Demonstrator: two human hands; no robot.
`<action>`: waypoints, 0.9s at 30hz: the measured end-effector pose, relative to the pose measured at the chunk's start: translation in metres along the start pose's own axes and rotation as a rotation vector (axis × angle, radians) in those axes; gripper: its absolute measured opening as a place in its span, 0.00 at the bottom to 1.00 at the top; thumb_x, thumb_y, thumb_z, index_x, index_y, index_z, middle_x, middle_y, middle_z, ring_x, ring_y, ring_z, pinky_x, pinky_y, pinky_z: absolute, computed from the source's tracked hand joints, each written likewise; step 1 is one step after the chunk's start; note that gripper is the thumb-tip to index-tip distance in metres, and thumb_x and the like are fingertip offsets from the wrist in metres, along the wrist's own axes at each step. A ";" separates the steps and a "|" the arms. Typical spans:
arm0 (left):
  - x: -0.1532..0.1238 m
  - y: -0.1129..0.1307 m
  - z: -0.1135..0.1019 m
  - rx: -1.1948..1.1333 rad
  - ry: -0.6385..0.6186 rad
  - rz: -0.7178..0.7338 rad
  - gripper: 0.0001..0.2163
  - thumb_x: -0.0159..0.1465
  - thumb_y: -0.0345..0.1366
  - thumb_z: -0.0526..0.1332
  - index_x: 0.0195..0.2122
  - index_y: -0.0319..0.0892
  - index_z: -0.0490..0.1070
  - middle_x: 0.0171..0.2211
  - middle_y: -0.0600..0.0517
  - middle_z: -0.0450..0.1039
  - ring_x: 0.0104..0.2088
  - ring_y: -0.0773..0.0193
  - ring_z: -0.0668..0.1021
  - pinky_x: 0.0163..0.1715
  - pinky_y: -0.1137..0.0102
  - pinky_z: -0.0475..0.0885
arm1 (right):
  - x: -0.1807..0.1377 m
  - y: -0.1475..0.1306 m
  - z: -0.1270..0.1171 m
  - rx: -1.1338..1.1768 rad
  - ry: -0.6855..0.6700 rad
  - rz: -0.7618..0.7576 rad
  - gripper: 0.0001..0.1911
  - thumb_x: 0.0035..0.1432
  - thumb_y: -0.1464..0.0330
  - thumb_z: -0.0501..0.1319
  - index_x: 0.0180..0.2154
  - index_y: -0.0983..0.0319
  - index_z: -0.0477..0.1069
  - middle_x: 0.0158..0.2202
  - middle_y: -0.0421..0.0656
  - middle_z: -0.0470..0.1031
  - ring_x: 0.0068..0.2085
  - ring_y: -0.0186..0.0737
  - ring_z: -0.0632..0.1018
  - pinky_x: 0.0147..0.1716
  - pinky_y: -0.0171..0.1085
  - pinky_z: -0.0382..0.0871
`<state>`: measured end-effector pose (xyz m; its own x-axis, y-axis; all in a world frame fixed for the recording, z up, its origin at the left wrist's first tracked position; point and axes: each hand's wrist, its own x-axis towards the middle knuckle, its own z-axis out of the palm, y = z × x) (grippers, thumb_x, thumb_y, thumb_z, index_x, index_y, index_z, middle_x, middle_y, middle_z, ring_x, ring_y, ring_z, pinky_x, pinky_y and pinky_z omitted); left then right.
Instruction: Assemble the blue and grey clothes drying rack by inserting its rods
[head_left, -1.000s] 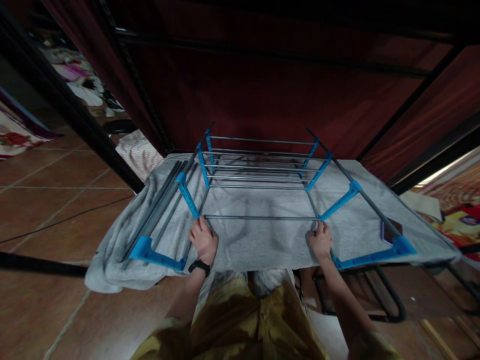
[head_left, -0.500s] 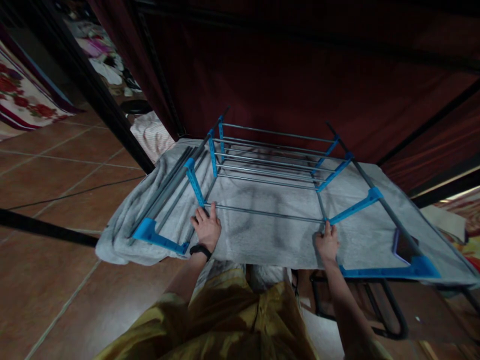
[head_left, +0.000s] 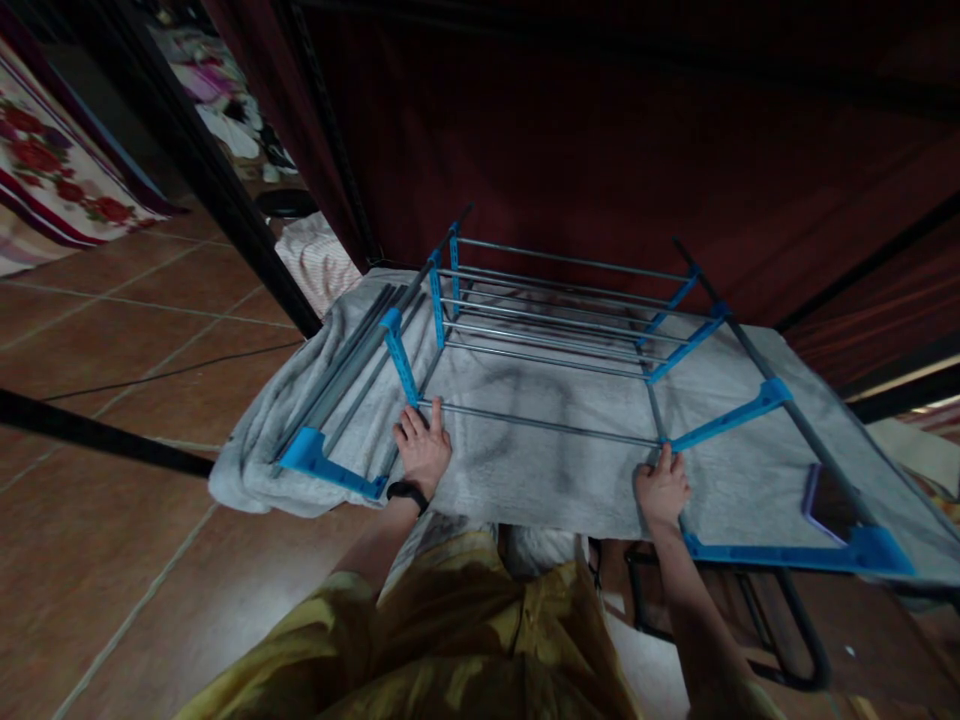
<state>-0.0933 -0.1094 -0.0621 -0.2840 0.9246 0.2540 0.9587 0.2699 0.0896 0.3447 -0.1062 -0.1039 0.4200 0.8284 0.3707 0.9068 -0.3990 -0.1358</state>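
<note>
Nearest, the left hand (head_left: 424, 452) lies flat and open on the grey towel (head_left: 555, 470), fingers spread, fingertips reaching the nearest grey rod (head_left: 536, 424) of the drying rack (head_left: 570, 330) without wrapping it. A black wristband (head_left: 408, 493) sits on that wrist. The right hand (head_left: 661, 489) rests at the rod's right end, fingers curled at the joint where a blue plastic bracket (head_left: 726, 413) meets it; whether it truly grips the rod or only presses there I cannot tell.

To handle this well, I judge both hands should bear evenly at the two ends of that near rod, so the frame stays square and the brackets do not twist. The left hand would do better closing around the rod than pushing on cloth, since the towel may slide under it.

The rack lies flat on the towel, straight ahead of the person, spanning left to right. It is built of thin grey metal rods held in bright blue plastic brackets. Several parallel rods crowd together at the far side, in front of a dark red curtain (head_left: 600, 150). At the left a folded wing of rods (head_left: 352, 370) runs diagonally to a blue corner piece (head_left: 315, 455); another blue bar (head_left: 795, 553) edges the near right.
</note>
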 end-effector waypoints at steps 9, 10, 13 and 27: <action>-0.001 -0.002 0.005 0.006 0.011 0.000 0.32 0.67 0.35 0.54 0.72 0.40 0.49 0.68 0.27 0.54 0.66 0.34 0.62 0.60 0.42 0.57 | -0.003 0.001 0.004 -0.046 0.053 -0.068 0.34 0.60 0.68 0.52 0.67 0.69 0.55 0.61 0.68 0.65 0.47 0.61 0.77 0.43 0.53 0.69; -0.001 -0.002 0.005 0.013 0.015 -0.004 0.32 0.67 0.35 0.54 0.72 0.40 0.49 0.68 0.27 0.55 0.66 0.34 0.62 0.61 0.42 0.57 | -0.004 0.002 0.006 -0.053 0.063 -0.076 0.34 0.61 0.67 0.52 0.68 0.70 0.55 0.61 0.68 0.65 0.48 0.61 0.77 0.43 0.53 0.69; -0.002 -0.003 0.005 0.017 0.017 -0.009 0.32 0.67 0.34 0.54 0.72 0.40 0.49 0.68 0.26 0.56 0.66 0.35 0.63 0.61 0.44 0.58 | -0.006 0.003 0.011 -0.056 0.092 -0.084 0.34 0.62 0.68 0.52 0.68 0.70 0.54 0.61 0.69 0.65 0.48 0.61 0.77 0.44 0.53 0.70; -0.004 -0.004 0.003 -0.083 0.049 0.021 0.31 0.67 0.35 0.52 0.72 0.36 0.52 0.68 0.27 0.54 0.68 0.35 0.60 0.62 0.41 0.55 | -0.006 -0.003 0.003 -0.028 0.037 -0.036 0.38 0.59 0.69 0.54 0.69 0.71 0.50 0.61 0.68 0.64 0.51 0.60 0.75 0.48 0.54 0.69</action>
<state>-0.0963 -0.1136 -0.0669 -0.2663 0.9150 0.3031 0.9605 0.2255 0.1630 0.3394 -0.1083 -0.1084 0.3850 0.8276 0.4085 0.9198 -0.3804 -0.0964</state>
